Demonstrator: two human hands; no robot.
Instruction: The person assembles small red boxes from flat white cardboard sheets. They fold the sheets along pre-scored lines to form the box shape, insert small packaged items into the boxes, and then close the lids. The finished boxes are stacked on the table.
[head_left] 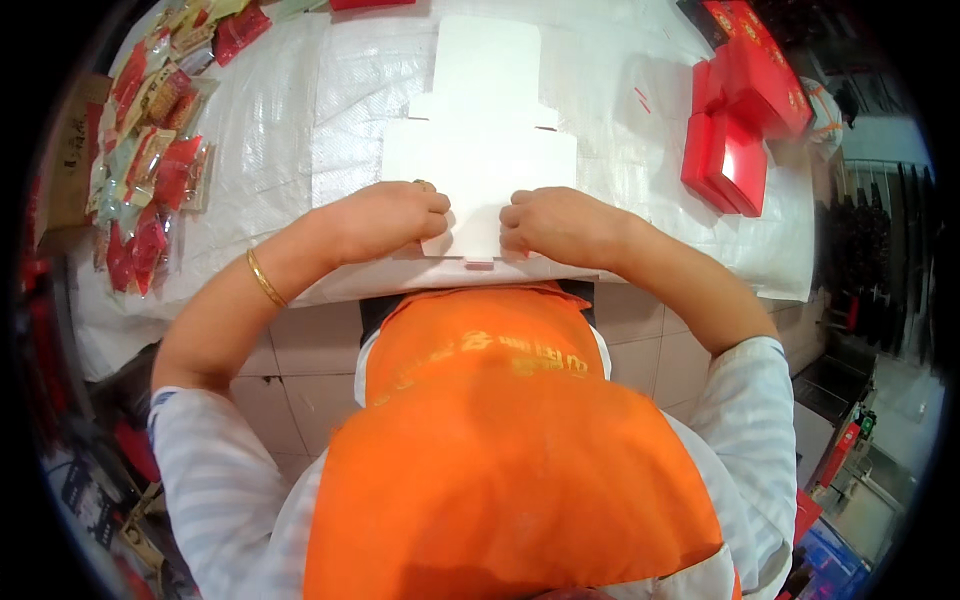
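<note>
We see red boxes [745,110] far right of our fingers, red snack packets [150,150] far left. Left hand [385,220] and right hand [560,225], fingers curled together, press the flat white cardboard blank [480,130] just beyond them.

one white cardboard blank [480,130], four red boxes [738,110]

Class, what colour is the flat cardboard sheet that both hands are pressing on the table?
White, plain and unprinted: the cardboard sheet, seen best in the head view.
</note>
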